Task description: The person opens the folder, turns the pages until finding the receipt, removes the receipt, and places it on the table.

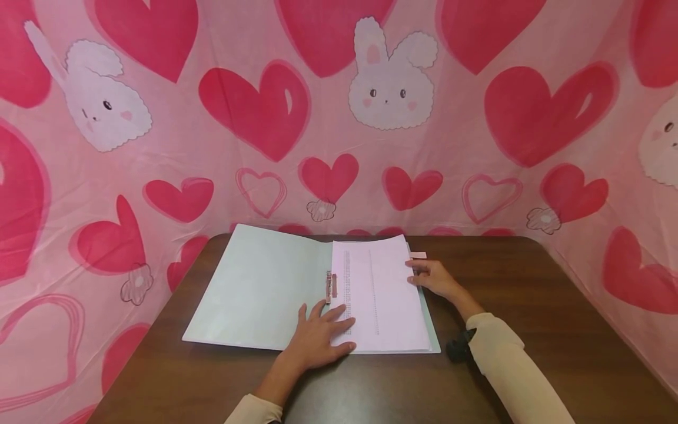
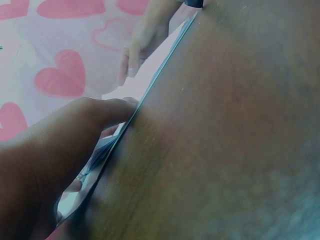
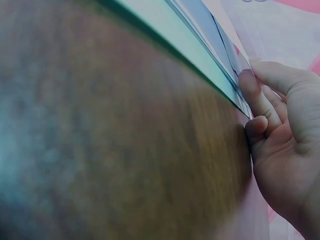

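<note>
A pale green file folder [image 1: 254,294] lies spread on the table, its cover turned to the left. On its right side is a stack of paper sheets [image 1: 394,300] with columns of small print, beside a metal fastener [image 1: 329,287] at the fold. My left hand [image 1: 320,335] rests with spread fingers across the fold and the lower left of the sheets. At the right edge of the stack, my right hand [image 1: 434,278] pinches a sheet between thumb and finger; the right wrist view shows the edge of this sheet [image 3: 230,25] lifted a little from those under it.
A small pale pink tab [image 1: 418,255] sticks out at the upper right of the stack. The brown wooden table [image 1: 529,294] extends around the folder. Behind it hangs a pink curtain [image 1: 328,135] with hearts and rabbits. A black wrist device [image 1: 459,346] is on the right arm.
</note>
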`<control>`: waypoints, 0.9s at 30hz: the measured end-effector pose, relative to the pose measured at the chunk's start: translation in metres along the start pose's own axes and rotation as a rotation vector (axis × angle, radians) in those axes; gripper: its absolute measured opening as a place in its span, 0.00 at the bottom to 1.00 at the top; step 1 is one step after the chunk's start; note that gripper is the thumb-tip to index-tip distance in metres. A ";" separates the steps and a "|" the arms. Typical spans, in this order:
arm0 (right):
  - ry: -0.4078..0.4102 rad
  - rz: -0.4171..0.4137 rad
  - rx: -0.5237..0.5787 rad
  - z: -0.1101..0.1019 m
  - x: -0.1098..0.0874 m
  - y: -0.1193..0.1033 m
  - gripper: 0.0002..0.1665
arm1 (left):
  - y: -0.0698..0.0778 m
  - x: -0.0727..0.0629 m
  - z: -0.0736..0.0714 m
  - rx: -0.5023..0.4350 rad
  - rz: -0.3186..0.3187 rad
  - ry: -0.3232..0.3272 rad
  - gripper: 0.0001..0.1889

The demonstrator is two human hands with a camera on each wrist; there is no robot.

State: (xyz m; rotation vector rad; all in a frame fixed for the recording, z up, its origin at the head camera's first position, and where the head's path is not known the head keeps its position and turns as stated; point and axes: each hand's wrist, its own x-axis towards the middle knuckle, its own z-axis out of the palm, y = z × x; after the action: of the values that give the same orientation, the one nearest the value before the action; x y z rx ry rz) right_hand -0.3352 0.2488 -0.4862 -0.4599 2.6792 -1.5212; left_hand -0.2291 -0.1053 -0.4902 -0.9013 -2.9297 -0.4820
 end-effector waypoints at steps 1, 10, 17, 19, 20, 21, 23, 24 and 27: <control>0.000 0.005 0.001 0.000 0.000 0.001 0.27 | 0.000 0.000 0.000 0.000 -0.002 -0.003 0.30; 0.007 0.026 -0.011 0.002 -0.006 0.000 0.28 | -0.001 0.000 0.002 0.004 -0.001 -0.005 0.30; 0.016 0.033 0.004 0.002 -0.010 -0.004 0.28 | -0.001 -0.001 0.002 0.001 0.012 0.004 0.30; 0.018 0.037 0.006 0.003 -0.010 -0.004 0.28 | -0.001 -0.001 0.002 0.000 0.017 0.005 0.30; 0.021 0.039 0.006 0.003 -0.010 -0.004 0.27 | -0.001 -0.001 0.002 0.002 0.018 0.005 0.30; 0.021 0.038 0.004 0.003 -0.010 -0.004 0.27 | -0.001 -0.001 0.002 -0.003 0.015 0.002 0.30; 0.022 0.033 -0.002 0.003 -0.010 -0.003 0.27 | -0.001 0.000 0.002 0.001 0.015 0.005 0.30; 0.022 0.032 -0.004 0.003 -0.010 -0.003 0.26 | -0.002 0.000 0.002 0.002 0.014 0.006 0.30; 0.017 0.024 -0.007 0.002 -0.010 -0.003 0.26 | -0.002 0.001 0.003 0.007 0.012 0.014 0.30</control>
State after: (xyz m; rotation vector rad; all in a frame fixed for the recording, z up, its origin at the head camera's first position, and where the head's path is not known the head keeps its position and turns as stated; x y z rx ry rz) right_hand -0.3247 0.2484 -0.4862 -0.4157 2.6940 -1.5165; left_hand -0.2310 -0.1058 -0.4931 -0.9104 -2.9096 -0.4747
